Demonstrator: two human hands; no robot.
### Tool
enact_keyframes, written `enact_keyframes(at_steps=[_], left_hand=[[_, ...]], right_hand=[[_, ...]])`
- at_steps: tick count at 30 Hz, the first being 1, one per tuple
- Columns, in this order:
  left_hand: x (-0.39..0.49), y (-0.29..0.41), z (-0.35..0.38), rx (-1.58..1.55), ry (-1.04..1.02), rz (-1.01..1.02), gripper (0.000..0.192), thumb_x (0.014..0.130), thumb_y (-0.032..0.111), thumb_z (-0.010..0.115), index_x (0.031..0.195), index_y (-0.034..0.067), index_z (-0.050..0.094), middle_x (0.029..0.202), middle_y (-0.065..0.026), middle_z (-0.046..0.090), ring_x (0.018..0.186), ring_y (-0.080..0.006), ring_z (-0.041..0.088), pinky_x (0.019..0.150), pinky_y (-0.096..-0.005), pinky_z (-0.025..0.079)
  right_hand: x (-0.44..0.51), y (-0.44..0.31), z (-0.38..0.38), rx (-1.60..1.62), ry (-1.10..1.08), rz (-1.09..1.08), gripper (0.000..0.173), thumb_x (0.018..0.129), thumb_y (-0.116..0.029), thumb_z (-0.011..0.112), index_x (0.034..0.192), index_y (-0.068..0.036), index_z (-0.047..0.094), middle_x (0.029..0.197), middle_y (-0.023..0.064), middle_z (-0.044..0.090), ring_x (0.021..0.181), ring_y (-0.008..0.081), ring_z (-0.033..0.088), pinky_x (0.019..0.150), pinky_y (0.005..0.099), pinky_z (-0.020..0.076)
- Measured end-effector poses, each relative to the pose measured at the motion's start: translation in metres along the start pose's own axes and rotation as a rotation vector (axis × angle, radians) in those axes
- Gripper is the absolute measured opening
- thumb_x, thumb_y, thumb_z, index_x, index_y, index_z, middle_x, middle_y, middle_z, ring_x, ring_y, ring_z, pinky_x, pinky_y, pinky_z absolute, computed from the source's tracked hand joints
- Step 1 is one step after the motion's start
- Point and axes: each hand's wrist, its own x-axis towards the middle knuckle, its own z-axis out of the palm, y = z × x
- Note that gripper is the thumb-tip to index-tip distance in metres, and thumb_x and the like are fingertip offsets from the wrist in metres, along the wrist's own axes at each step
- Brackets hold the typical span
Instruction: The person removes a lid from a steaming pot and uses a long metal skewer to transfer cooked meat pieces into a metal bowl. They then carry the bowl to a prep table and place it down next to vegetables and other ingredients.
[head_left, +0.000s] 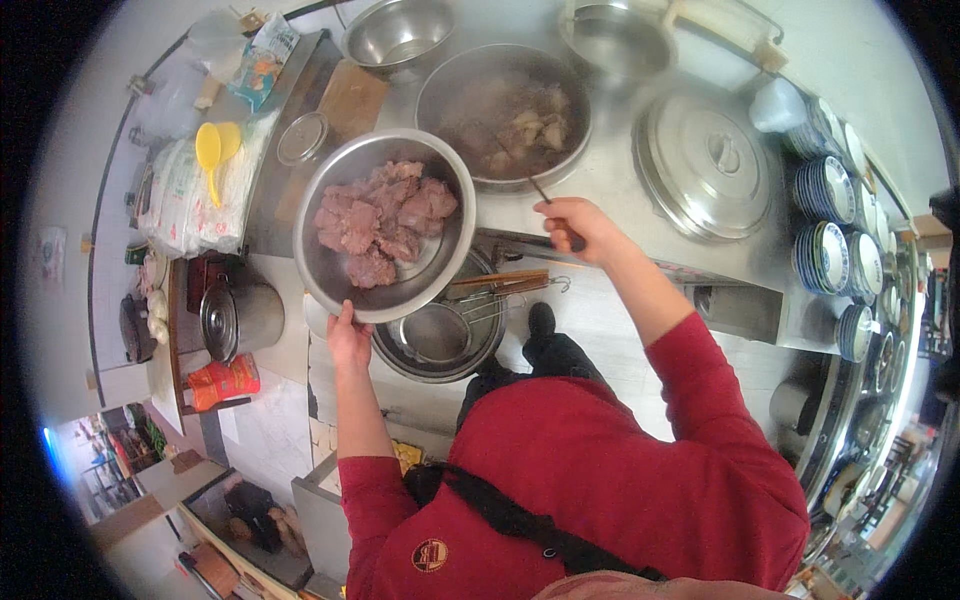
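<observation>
My left hand (350, 337) grips the near rim of a wide stainless steel bowl (439, 289) that holds several chunks of reddish-brown meat (375, 217). The bowl is tilted beside a large steaming pot (504, 180). Dark liquid and pale pieces of food (544, 129) show inside the pot, partly blurred by steam. My right hand (574, 229) is closed around the thin dark handle of a utensil (541, 190), just outside the pot's near rim. The utensil's far end reaches over the rim into the pot; its tip cannot be made out.
A domed steel lid (709, 165) lies right of the pot. Two steel basins (400, 34) stand behind. Stacked bowls (823, 191) line the far right. Below the counter, a tub (491, 352) holds strainers (436, 334). A yellow ladle (210, 150) rests on plastic bags at left, above a lidded stockpot (259, 315).
</observation>
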Motion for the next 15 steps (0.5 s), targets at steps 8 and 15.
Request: enact_keyframes(at_steps=[8,15], left_hand=[[-0.003,0.006,0.003,0.037,0.019,-0.043,0.017,0.102,0.014,0.061,0.116,0.009,0.054,0.105,-0.0056,0.066,0.087,-0.0199,0.066,0.067,-0.0358,0.056],[0.001,0.001,0.002,0.026,0.0,-0.024,0.017,0.101,0.015,0.061,0.116,0.009,0.054,0.104,-0.0046,0.066,0.088,-0.0201,0.068,0.068,-0.0361,0.06]], right_hand=[[-0.117,0.012,-0.001,-0.174,-0.046,-0.132,0.04,0.091,-0.006,0.057,0.13,0.002,0.057,0.069,0.0021,0.053,0.042,0.0109,0.046,0.038,0.0267,0.0361],[-0.189,0.019,-0.005,-0.638,-0.09,-0.116,0.045,0.089,-0.006,0.057,0.134,0.001,0.057,0.064,-0.0002,0.052,0.045,0.0094,0.05,0.041,0.0262,0.038]])
